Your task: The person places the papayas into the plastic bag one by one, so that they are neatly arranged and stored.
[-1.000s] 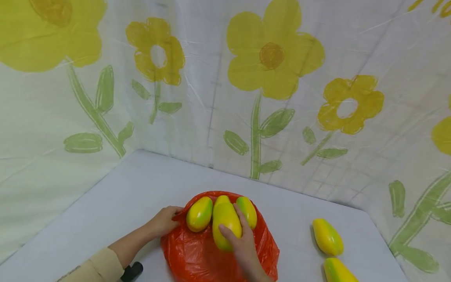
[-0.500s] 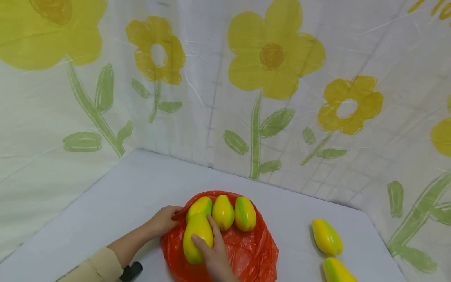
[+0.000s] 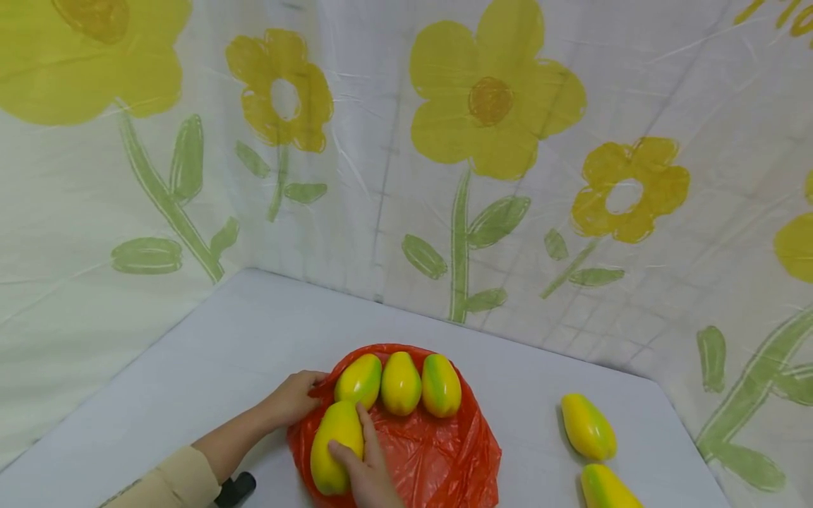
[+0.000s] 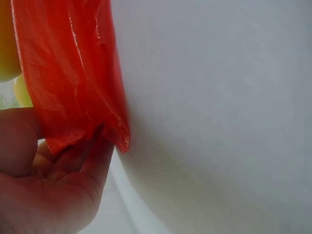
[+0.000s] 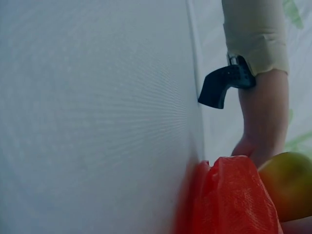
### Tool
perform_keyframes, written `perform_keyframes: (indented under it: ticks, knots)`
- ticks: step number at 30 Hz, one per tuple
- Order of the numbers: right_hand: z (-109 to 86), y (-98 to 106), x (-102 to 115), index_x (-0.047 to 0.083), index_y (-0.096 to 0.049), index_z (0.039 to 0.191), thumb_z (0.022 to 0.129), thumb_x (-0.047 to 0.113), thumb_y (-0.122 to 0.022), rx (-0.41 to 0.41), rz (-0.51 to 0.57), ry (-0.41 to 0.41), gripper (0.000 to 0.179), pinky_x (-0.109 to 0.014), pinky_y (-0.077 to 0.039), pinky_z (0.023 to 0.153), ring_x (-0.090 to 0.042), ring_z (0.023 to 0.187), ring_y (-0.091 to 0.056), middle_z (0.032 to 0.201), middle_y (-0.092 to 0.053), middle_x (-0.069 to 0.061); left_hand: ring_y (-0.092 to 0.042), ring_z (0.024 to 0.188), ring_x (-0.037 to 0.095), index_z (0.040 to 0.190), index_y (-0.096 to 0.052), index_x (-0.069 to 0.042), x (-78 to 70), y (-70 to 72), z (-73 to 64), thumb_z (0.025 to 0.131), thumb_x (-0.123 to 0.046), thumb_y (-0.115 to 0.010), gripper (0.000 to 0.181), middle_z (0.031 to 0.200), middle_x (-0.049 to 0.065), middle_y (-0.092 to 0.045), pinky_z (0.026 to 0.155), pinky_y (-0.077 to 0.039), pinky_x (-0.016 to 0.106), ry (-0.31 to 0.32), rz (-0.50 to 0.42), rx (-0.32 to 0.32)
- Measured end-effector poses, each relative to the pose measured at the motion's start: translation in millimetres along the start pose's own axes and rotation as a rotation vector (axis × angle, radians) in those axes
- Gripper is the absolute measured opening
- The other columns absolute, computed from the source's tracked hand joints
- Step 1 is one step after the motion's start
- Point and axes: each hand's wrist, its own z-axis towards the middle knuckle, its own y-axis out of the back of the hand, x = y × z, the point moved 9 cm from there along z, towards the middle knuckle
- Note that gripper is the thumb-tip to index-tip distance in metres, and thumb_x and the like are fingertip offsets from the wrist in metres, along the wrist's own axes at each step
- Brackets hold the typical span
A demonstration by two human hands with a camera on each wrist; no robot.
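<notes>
A red plastic bag [image 3: 438, 451] lies spread open on the table, its mouth facing up. My left hand [image 3: 295, 399] grips the bag's left rim; in the left wrist view the fingers curl round the gathered red plastic [image 4: 73, 83]. My right hand [image 3: 370, 469] holds a yellow papaya [image 3: 335, 444] over the left part of the bag, thumb on its near side. Along the far inside of the bag sit three yellow-green papayas in a row: left [image 3: 359, 379], middle [image 3: 401, 384] and right [image 3: 441, 384]. In the right wrist view a papaya [image 5: 288, 183] shows beside the red bag.
Two more papayas rest on the white table [image 3: 508, 374] to the right, one farther back [image 3: 588, 427] and one nearer [image 3: 608, 487], cut by the frame edge. A black wrist mount [image 3: 236, 488] sits on the left forearm. Flower-printed curtains [image 3: 356, 176] stand behind the table.
My right hand has carried the papaya from the bag's middle leftward and nearer to me, uncovering the middle and right papayas. My left hand has stayed at the rim.
</notes>
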Motion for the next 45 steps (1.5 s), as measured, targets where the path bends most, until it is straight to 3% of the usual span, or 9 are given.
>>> perform_keyframes:
  ticks: [10, 17, 25, 45]
  knots:
    - [0.4, -4.6, -3.7, 0.021, -0.019, 0.149, 0.083, 0.039, -0.065, 0.035, -0.003, 0.012, 0.082, -0.048, -0.048, 0.087, -0.034, 0.111, -0.041, 0.144, -0.025, -0.02, -0.062, 0.079, 0.016, 0.12, -0.058, 0.002, -4.4, 0.3, -3.2, 0.08, 0.005, -0.059, 0.04, 0.109, 0.014, -0.065, 0.07, -0.059, 0.036, -0.031, -0.032, -0.008]
    - [3.1, -7.4, -12.0, 0.022, -0.021, 0.148, 0.082, 0.033, -0.066, 0.049, 0.023, -0.035, 0.081, -0.048, -0.051, 0.083, -0.032, 0.104, -0.043, 0.135, -0.033, -0.017, -0.062, 0.082, 0.016, 0.121, -0.058, 0.002, -4.8, 1.0, -3.0, 0.08, 0.005, -0.059, 0.041, 0.11, 0.014, -0.065, 0.071, -0.058, 0.037, -0.031, -0.027, -0.008]
    - [2.8, -7.4, -9.4, 0.023, -0.023, 0.148, 0.08, 0.027, -0.067, 0.029, -0.012, -0.008, 0.081, -0.056, -0.043, 0.093, -0.037, 0.111, -0.038, 0.142, -0.027, -0.019, -0.062, 0.092, 0.021, 0.121, -0.058, 0.001, -4.5, 1.5, -1.8, 0.08, 0.003, -0.06, 0.041, 0.113, 0.014, -0.064, 0.079, -0.057, 0.04, -0.03, -0.003, -0.007]
    - [2.7, -7.2, -11.5, 0.022, -0.026, 0.146, 0.077, 0.025, -0.067, 0.028, 0.04, -0.033, 0.08, -0.043, -0.047, 0.085, -0.035, 0.106, -0.039, 0.137, -0.031, -0.018, -0.062, 0.091, 0.02, 0.121, -0.058, 0.001, -0.2, -0.6, -0.9, 0.081, 0.003, -0.059, 0.041, 0.114, 0.014, -0.063, 0.079, -0.057, 0.041, -0.007, -0.014, -0.002]
